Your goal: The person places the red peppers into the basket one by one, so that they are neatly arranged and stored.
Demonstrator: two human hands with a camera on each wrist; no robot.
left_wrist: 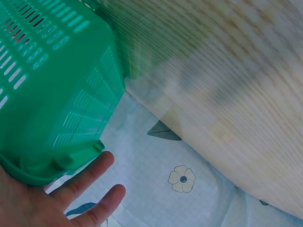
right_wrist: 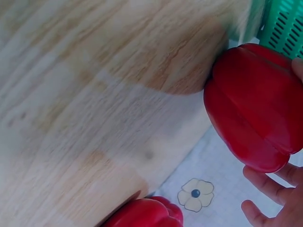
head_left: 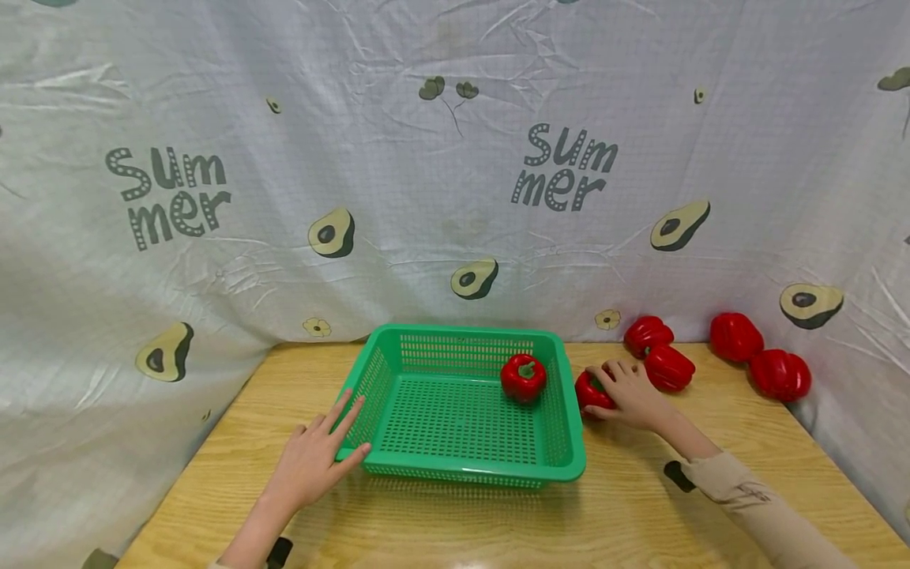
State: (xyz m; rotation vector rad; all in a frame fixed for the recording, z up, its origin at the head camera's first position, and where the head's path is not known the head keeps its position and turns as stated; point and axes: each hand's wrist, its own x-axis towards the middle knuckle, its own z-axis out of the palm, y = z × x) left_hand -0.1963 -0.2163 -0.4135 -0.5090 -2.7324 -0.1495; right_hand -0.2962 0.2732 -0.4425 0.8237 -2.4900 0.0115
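Note:
A green plastic basket with slotted sides stands on the wooden table. Inside it, near the right wall, one red bell pepper sits with its green stem up. My left hand rests on the basket's left rim near the front corner, fingers straight and spread; the left wrist view shows fingers reaching past the green rim. Just outside the right wall, my right hand grips another red bell pepper from above. That pepper fills the right side of the right wrist view, fingers round it.
Right of my right hand lie two red bell peppers, one behind and one in front. Two more, a rear one and a front one, lie at the table's right edge. A printed cloth hangs behind the wooden table.

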